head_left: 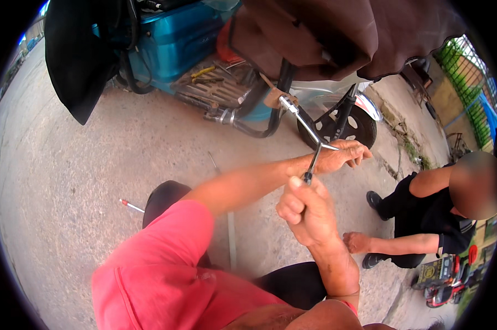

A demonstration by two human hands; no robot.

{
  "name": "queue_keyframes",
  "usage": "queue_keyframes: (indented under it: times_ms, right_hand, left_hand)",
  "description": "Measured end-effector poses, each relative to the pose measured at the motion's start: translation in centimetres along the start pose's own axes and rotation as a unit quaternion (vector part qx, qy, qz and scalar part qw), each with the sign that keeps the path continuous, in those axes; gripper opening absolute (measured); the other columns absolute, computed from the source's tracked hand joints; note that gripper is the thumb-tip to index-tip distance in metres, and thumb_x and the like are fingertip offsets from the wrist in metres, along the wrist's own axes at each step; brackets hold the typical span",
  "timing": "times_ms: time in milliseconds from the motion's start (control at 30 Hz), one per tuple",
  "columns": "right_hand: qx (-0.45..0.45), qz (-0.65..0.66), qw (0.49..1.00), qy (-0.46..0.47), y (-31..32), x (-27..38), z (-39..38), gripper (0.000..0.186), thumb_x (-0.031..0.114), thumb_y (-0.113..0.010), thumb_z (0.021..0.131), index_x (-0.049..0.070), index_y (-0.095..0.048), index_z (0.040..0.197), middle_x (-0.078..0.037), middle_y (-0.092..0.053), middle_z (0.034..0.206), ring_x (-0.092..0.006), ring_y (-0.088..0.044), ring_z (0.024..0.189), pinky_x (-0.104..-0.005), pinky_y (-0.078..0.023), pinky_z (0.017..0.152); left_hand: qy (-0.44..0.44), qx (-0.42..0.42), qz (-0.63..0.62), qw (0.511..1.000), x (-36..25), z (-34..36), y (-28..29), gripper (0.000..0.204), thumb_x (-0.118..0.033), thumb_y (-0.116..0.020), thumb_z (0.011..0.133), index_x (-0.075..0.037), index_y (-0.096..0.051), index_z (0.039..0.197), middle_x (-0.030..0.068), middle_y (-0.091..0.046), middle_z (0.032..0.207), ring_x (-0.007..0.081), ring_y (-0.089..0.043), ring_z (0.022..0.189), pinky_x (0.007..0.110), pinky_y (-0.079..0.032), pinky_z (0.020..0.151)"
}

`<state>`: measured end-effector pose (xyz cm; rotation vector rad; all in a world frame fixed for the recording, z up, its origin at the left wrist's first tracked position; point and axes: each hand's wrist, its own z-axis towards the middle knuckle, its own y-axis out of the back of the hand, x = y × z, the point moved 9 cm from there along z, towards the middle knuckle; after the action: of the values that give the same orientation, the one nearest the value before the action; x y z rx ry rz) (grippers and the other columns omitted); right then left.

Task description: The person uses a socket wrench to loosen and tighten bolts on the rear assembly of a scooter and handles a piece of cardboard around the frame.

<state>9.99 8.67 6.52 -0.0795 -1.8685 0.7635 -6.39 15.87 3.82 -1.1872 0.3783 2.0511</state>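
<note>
Outdoors on concrete beside a blue scooter [177, 38], the steel wrench [309, 137] looks rigid, heavy and slick; right hand [306, 212] fists its lower handle, left hand [344, 155] curls over its crossbar.

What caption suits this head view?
Both hands, left hand and right hand, grip a three-way socket wrench set against a tilted blue scooter, another person crouching nearby.
</note>
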Motion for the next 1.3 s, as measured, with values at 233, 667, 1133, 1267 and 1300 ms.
queue_keyframes:
  times_ms: [233,667,1133,1267,1300]
  right_hand:
    - [0.058,0.216,0.943,0.245,7.7,13.1,-2.7,0.024,0.021,-0.044,0.108,0.007,-0.06,0.119,0.008,-0.04,0.061,-0.006,-0.039,0.048,-0.0244,-0.033,0.051]
    - [-0.17,-0.344,0.896,0.224,9.8,6.9,14.5,0.047,0.038,-0.061,0.099,-0.005,-0.064,0.119,-0.009,-0.066,0.106,-0.0162,-0.06,0.095,-0.0324,-0.048,0.08]
    - [-0.173,-0.088,0.954,0.229,7.9,3.1,24.5,0.048,0.049,-0.051,0.103,0.004,-0.067,0.097,0.0,-0.056,0.086,-0.0122,-0.049,0.077,-0.0297,-0.04,0.07]
    - [-0.197,-0.098,0.943,0.251,7.5,3.4,24.1,0.052,0.045,-0.05,0.102,-0.002,-0.072,0.098,-0.008,-0.069,0.091,-0.0185,-0.06,0.084,-0.0338,-0.047,0.079]
    - [-0.21,-0.106,0.936,0.26,7.4,3.7,23.9,0.054,0.043,-0.05,0.102,-0.004,-0.074,0.096,-0.011,-0.073,0.092,-0.0213,-0.064,0.086,-0.0352,-0.049,0.081]
  left_hand:
    - [0.418,0.029,0.272,0.867,9.3,-17.7,6.6,0.065,-0.051,-0.045,0.106,-0.001,-0.062,0.069,0.0093,-0.059,0.058,0.025,-0.062,0.061,0.04,-0.051,0.069]
    - [0.507,0.28,0.494,0.649,10.3,-30.2,13.2,0.056,-0.049,-0.056,0.098,0.002,-0.072,0.112,0.0286,-0.07,0.111,0.0431,-0.066,0.108,0.051,-0.051,0.094]
    - [0.146,-0.391,0.387,0.822,-14.0,-15.1,20.3,0.062,-0.051,-0.058,0.099,0.003,-0.058,0.129,0.0185,-0.061,0.128,0.0255,-0.057,0.121,0.041,-0.048,0.099]
    - [0.179,-0.403,0.327,0.836,-13.3,-11.9,18.5,0.061,-0.048,-0.058,0.099,0.002,-0.054,0.133,0.0174,-0.054,0.135,0.0227,-0.052,0.123,0.036,-0.042,0.103]
    - [0.193,-0.403,0.314,0.838,-13.1,-11.6,18.2,0.06,-0.047,-0.058,0.098,0.002,-0.054,0.133,0.0171,-0.055,0.133,0.0222,-0.052,0.122,0.035,-0.041,0.103]
